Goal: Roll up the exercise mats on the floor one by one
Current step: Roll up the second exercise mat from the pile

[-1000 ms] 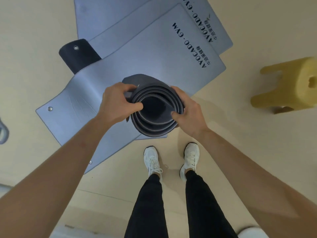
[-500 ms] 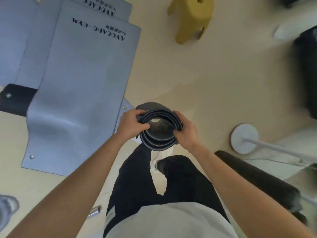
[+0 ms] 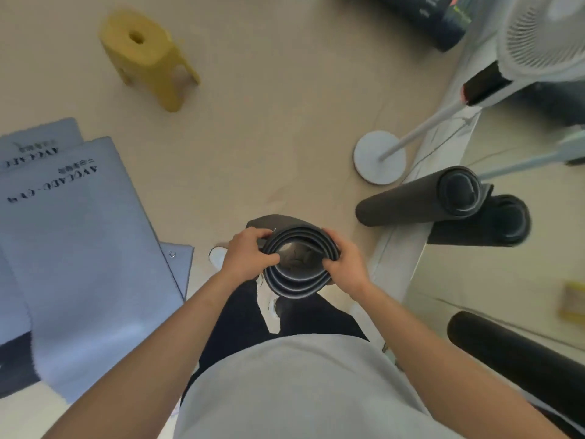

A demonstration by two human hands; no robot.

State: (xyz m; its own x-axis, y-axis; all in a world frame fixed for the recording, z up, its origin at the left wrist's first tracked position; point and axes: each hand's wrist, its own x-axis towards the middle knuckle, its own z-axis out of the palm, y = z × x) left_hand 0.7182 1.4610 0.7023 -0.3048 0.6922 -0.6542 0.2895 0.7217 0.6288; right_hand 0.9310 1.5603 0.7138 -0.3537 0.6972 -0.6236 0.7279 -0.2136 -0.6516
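I hold a rolled dark grey exercise mat [image 3: 296, 282] upright in front of my waist, seen end-on with its spiral layers showing. My left hand [image 3: 245, 256] grips its left rim, thumb hooked inside the roll. My right hand [image 3: 346, 264] grips the right rim the same way. Several flat blue-grey mats [image 3: 79, 248] with printed lettering lie overlapped on the floor at the left. Another rolled dark mat [image 3: 411, 202] leans against a mirror at the right, and a further dark roll [image 3: 512, 353] lies at the lower right.
A yellow stool [image 3: 147, 55] stands on the beige floor at the upper left. A white standing fan with a round base [image 3: 380, 156] is at the right, beside the mirror's edge [image 3: 399, 248]. A dark box [image 3: 437, 17] sits at the top right.
I have turned right with the rolled mat still held in both hands. The flat mats have slid to the left of view, and the fan, mirror and leaning roll have come into view.
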